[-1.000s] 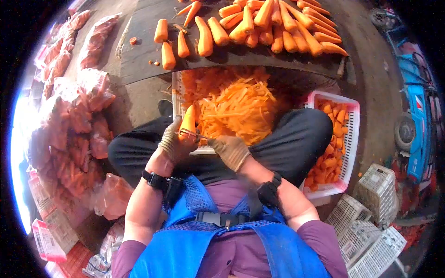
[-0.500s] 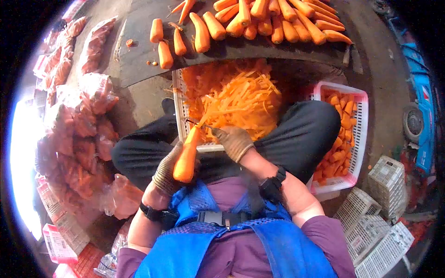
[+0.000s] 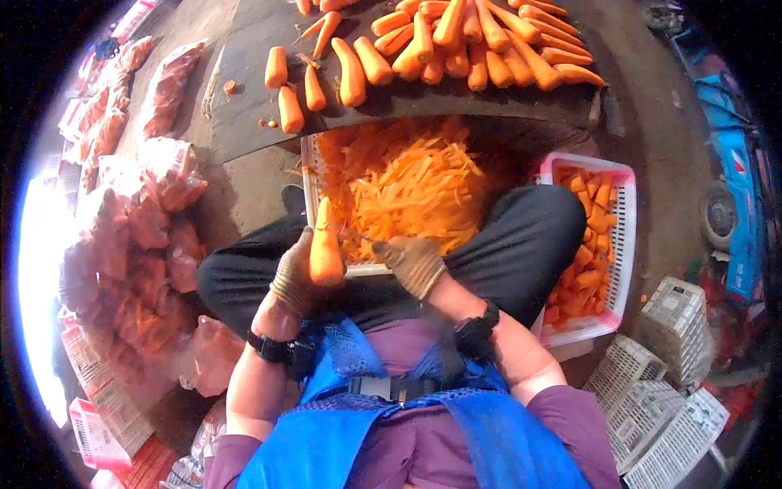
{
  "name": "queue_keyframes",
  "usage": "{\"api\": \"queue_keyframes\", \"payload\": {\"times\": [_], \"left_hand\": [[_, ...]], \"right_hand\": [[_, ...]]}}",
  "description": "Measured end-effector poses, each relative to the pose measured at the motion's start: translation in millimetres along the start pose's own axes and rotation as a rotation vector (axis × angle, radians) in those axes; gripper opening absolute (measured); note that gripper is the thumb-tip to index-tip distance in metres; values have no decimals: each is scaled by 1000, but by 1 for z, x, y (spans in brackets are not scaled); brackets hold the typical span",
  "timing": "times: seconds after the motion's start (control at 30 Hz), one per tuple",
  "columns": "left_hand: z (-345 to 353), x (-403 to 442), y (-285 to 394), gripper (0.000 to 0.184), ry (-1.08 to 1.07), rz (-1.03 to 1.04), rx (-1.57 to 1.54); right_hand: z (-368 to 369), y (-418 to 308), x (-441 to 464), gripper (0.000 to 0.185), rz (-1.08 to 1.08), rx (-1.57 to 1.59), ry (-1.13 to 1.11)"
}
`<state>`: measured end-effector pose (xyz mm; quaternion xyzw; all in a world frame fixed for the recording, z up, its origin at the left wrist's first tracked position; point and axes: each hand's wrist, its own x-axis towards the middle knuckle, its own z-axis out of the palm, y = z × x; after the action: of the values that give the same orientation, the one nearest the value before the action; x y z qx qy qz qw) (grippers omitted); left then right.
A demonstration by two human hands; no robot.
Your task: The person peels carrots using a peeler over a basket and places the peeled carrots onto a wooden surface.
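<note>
My left hand (image 3: 295, 275), in a striped work glove, is wrapped round a carrot (image 3: 326, 257) with its narrow end up. In my right hand (image 3: 415, 265), also gloved, is a peeler (image 3: 354, 235), its head close beside the carrot's upper part. Below both hands lies a basket (image 3: 312, 183) heaped with orange peelings (image 3: 415, 191). Beyond it, several whole carrots (image 3: 489, 49) lie on a dark board (image 3: 244, 106).
Right of my knee stands a pink and white crate (image 3: 626, 236) holding carrot pieces (image 3: 582, 269). Bags of carrots (image 3: 138, 253) fill the left side. Stacked plastic crates (image 3: 672, 334) sit at the lower right, below a blue vehicle (image 3: 733, 179).
The carrot was tilted lower half a second ago and now stands more upright, a little higher. The peeler has moved from the carrot's tip down to beside its upper part.
</note>
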<state>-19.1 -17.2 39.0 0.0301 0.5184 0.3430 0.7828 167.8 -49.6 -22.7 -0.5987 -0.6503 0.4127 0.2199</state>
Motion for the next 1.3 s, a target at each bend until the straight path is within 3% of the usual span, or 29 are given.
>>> {"api": "queue_keyframes", "payload": {"times": [0.13, 0.27, 0.37, 0.47, 0.57, 0.67, 0.77, 0.8, 0.83, 0.9, 1.03, 1.13, 1.3], "left_hand": [[8, 26, 6, 41, -124, -46, -37], [10, 56, -3, 39, 2, -74, -250], [-29, 77, -4, 39, -261, -176, -203], [-7, 63, -2, 39, -99, -77, -122], [-10, 68, -5, 37, -107, -43, -118], [16, 40, 5, 34, 0, -175, -182], [7, 12, 5, 35, -30, -92, 225], [7, -4, 3, 38, -87, -142, 175], [11, -17, -2, 41, -41, -140, 107], [10, -27, -6, 43, 23, -190, -23], [2, -9, -4, 42, 40, -47, -15], [5, 10, -2, 41, -22, -92, -201], [1, 22, -7, 35, -120, -184, -128]], "right_hand": [[-2, -5, -1, 56, -31, 53, -60], [-2, -8, -2, 56, -5, 68, -27], [-8, -9, -4, 56, -3, 119, -27], [-12, -10, -2, 56, 79, 153, -81], [-5, -5, 1, 56, 129, 124, -89], [-5, -4, 1, 54, 80, 106, -62], [-6, -1, 3, 55, 113, 109, 12], [-6, 1, 6, 55, 145, 113, 46], [-3, 7, 13, 58, 236, -74, -11], [0, 7, 14, 60, 227, -38, -2], [-4, 0, 14, 61, 191, 18, -7], [-5, 3, 10, 60, 202, 35, 25], [-6, 6, 7, 56, 230, 123, 95]]}}
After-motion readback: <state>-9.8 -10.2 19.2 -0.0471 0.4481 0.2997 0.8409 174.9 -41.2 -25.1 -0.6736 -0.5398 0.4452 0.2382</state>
